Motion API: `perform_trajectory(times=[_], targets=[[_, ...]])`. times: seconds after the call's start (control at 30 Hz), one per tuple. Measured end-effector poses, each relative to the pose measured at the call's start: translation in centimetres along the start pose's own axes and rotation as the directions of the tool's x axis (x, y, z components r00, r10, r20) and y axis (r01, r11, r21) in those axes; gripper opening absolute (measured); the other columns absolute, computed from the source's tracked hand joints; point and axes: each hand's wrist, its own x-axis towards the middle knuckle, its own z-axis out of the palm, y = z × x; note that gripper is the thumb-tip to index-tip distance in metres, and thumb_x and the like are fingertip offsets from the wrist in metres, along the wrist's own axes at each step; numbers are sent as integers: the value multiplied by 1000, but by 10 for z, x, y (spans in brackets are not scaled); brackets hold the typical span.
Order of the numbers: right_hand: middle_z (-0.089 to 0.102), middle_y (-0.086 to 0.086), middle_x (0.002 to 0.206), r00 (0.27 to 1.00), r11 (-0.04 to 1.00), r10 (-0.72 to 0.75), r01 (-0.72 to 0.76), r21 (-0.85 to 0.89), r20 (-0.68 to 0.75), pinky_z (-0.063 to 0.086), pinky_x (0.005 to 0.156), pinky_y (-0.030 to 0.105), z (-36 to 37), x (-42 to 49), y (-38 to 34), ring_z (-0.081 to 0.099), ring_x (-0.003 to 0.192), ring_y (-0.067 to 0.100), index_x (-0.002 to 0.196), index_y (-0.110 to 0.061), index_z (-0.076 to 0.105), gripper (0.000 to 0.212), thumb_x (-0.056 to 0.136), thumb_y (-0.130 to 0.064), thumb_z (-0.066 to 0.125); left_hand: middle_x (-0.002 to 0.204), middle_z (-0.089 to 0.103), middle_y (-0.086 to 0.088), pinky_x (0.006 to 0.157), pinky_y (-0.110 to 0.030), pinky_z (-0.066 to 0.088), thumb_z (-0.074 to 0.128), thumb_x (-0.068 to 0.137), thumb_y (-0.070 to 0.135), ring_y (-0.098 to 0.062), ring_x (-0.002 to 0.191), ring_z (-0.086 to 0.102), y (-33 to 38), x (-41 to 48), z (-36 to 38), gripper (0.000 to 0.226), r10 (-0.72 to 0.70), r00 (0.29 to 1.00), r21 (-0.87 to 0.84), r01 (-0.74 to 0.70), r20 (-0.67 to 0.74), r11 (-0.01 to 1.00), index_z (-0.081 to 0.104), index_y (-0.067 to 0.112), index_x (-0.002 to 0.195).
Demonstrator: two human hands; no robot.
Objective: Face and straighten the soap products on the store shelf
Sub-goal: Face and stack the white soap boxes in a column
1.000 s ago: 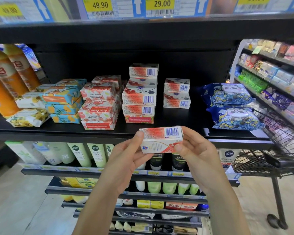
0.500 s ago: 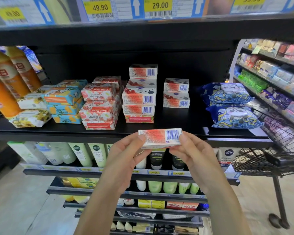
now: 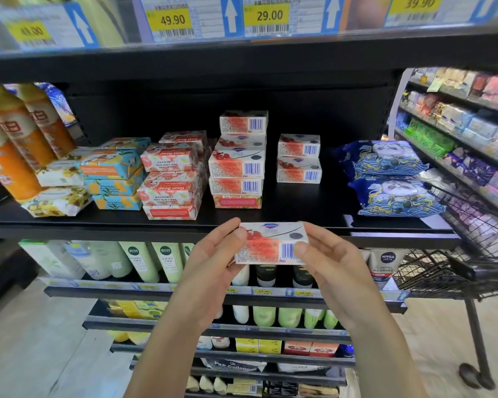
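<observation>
I hold a red-and-white soap box (image 3: 270,243) in front of the black shelf's front edge (image 3: 98,228). My left hand (image 3: 213,262) pinches its left end and my right hand (image 3: 325,265) pinches its right end, barcode side facing me. On the shelf behind stands a tall stack of the same boxes (image 3: 237,159), with a short stack of two (image 3: 298,158) to its right. Goat soap packs (image 3: 171,179) and blue-orange soap packs (image 3: 112,175) are piled to the left.
Orange bottles (image 3: 15,139) stand at the far left and blue panda packs (image 3: 391,179) lie at the right. A black wire trolley (image 3: 477,248) stands close on the right. Lower shelves hold tubes and bottles. Price tags hang on the shelf above.
The box has been tilted in my hands, so its printed top face now shows above the barcode side. It sits slightly lower and nearer the shelf edge.
</observation>
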Motion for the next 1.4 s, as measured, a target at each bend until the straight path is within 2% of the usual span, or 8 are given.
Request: perform_trajectory(times=[0.2, 0.5, 0.7, 0.93, 1.07, 1.17, 1.27, 1.4], targets=[[73, 0, 125, 995, 996, -91, 91, -7, 48, 58, 92, 30, -5, 1, 6, 70, 115, 20, 128, -18, 65, 59, 72, -9, 78, 122, 73, -13, 111, -46, 46, 61, 94, 38, -27, 118, 69, -1, -2, 0, 50, -16, 1000, -18, 16, -1, 1000, 65, 3, 130], [63, -4, 141, 975, 968, -157, 183, -169, 156, 49, 107, 33, -10, 6, 11, 54, 136, 16, 145, -22, 52, 73, 83, 8, 77, 117, 75, -15, 107, -43, 52, 60, 97, 20, -26, 113, 71, -4, -2, 0, 35, 39, 998, -35, -40, -45, 999, 67, 2, 126], [45, -24, 148, 943, 753, -284, 330, -569, 170, 40, 116, 37, -5, 10, -1, 44, 140, 3, 147, -42, 45, 83, 80, -16, 87, 119, 75, -13, 102, -36, 54, 64, 92, 16, -25, 114, 71, -4, -2, -1, 44, 79, 996, -98, -83, -45, 992, 60, 3, 134], [58, -14, 137, 905, 705, -387, 414, -576, 177, 51, 108, 37, 3, 18, -11, 59, 126, 7, 138, -31, 58, 72, 75, -16, 90, 122, 74, -11, 105, -37, 53, 66, 91, 18, -25, 118, 69, 0, 2, -5, 50, 116, 993, -96, -117, -19, 988, 57, 7, 139], [62, -8, 134, 882, 719, -439, 458, -523, 168, 52, 105, 31, 9, 28, -28, 62, 123, 10, 137, -20, 61, 69, 75, -18, 90, 130, 71, 1, 108, -34, 49, 76, 91, 18, -16, 125, 64, 9, 7, -16, 54, 189, 981, 130, -194, 54, 972, 57, 18, 142], [67, -8, 130, 898, 774, -426, 425, -471, 110, 53, 102, 26, 15, 41, -49, 65, 118, 5, 136, -19, 62, 70, 73, -15, 92, 128, 70, 16, 111, -26, 46, 78, 88, 17, -1, 125, 61, 13, 15, -27, 51, 279, 959, 439, -273, 53, 856, 62, 30, 135], [72, -6, 125, 903, 786, -423, 405, -467, 70, 54, 99, 26, 24, 63, -72, 68, 114, 3, 136, -14, 62, 71, 72, -13, 92, 138, 54, 33, 112, -15, 34, 78, 88, 35, 15, 130, 45, 8, 28, -33, 54, 342, 931, 764, -312, 127, 565, 59, 41, 138], [70, -15, 111, 911, 767, -411, 362, -530, 26, 56, 91, 19, 40, 103, -91, 68, 105, -3, 133, -13, 63, 66, 74, -13, 92, 143, 37, 31, 118, -15, 17, 73, 92, 39, 10, 137, 27, -8, 47, -34, 58, 335, 919, 901, -314, 209, 298, 52, 35, 147]])
